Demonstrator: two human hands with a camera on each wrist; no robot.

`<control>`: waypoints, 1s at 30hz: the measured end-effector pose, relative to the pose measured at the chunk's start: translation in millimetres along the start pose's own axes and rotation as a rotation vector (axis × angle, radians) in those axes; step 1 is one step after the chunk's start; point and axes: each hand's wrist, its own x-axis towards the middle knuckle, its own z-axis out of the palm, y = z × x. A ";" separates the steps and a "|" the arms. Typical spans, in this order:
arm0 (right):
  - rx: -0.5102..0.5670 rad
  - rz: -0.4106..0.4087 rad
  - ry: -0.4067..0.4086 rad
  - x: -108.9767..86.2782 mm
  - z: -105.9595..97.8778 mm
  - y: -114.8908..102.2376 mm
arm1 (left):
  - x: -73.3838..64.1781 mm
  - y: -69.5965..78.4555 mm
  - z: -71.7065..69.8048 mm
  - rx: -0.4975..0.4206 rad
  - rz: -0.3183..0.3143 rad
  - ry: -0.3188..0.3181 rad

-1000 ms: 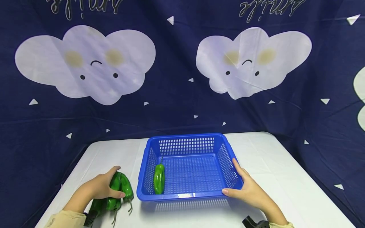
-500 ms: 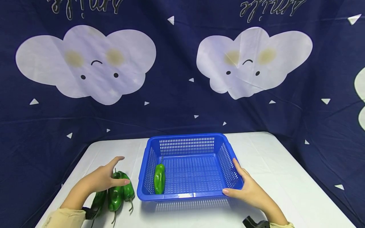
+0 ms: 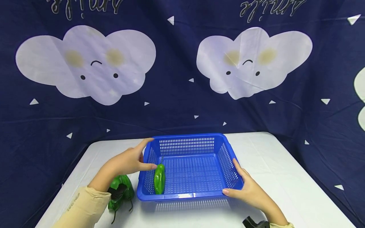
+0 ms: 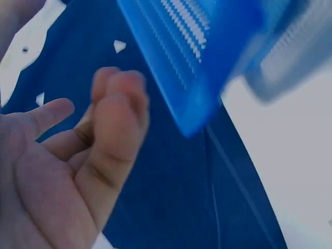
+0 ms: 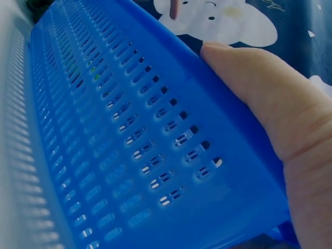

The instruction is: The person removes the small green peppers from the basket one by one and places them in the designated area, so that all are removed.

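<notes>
A blue plastic basket (image 3: 186, 195) with slotted walls stands on the table, one long green pepper (image 3: 159, 181) lying along its left side. My left hand (image 3: 129, 161) is over the basket's left rim, thumb and index finger spread apart. Nothing shows between its fingers in the left wrist view, where the basket's corner (image 4: 189, 116) is beside the fingers. My right hand (image 3: 248, 190) grips the front right corner, thumb on the front rim and index finger along the right rim. In the right wrist view, the thumb (image 5: 244, 72) lies on the rim; the other fingers are hidden.
Left of the basket, more green peppers (image 3: 127, 190) lie on the white table (image 3: 273, 164), partly covered by the left sleeve (image 3: 88, 202) and wrist strap. A dark blue cloth (image 3: 174, 110) with cloud prints hangs behind the table.
My left hand has left the loose peppers and moved right and away from me to the basket's left rim. The right hand and basket have stayed in place.
</notes>
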 end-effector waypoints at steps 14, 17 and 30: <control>-0.004 0.017 0.000 -0.7 -1.1 0.6 | 58.8 30.2 35.8 0.206 -0.256 -0.262; -0.002 0.021 -0.002 -0.8 -0.9 1.2 | 65.7 30.8 43.5 0.262 -0.288 -0.269; 0.005 0.016 -0.003 -0.3 0.5 1.3 | 79.7 26.7 66.5 0.260 -0.392 -0.325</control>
